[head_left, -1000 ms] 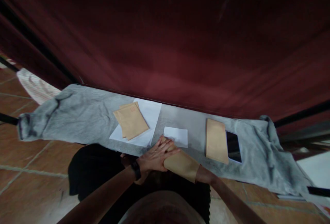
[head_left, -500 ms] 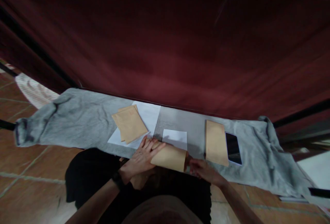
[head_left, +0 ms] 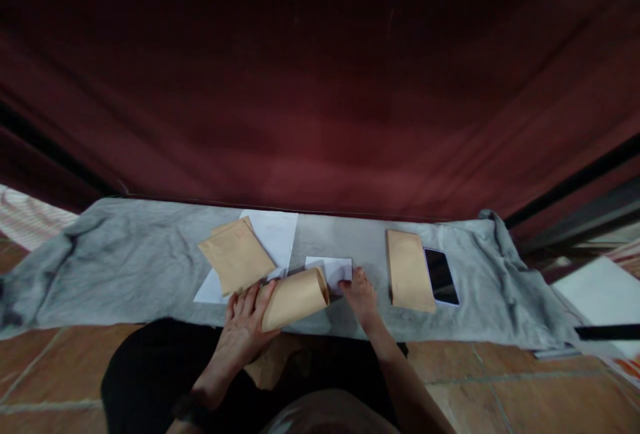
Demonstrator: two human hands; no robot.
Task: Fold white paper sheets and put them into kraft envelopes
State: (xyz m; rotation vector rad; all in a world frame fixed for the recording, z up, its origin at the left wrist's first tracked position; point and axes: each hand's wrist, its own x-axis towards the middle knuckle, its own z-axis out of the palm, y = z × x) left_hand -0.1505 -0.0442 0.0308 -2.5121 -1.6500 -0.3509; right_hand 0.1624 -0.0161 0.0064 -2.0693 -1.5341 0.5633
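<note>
The desk, draped in a rumpled gray cloth (head_left: 150, 261), carries overlapping brown envelopes (head_left: 237, 257) partly on white paper (head_left: 277, 237) — plus a small white sheet (head_left: 327, 266), another brown envelope (head_left: 410, 271) and a phone (head_left: 441, 277).

White card (head_left: 336, 269) partly hidden behind curled brown paper (head_left: 295, 301)

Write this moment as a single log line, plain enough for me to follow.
left hand: holding open-ended brown envelope | right hand: at small white paper | phone: flat on grey cloth
</note>
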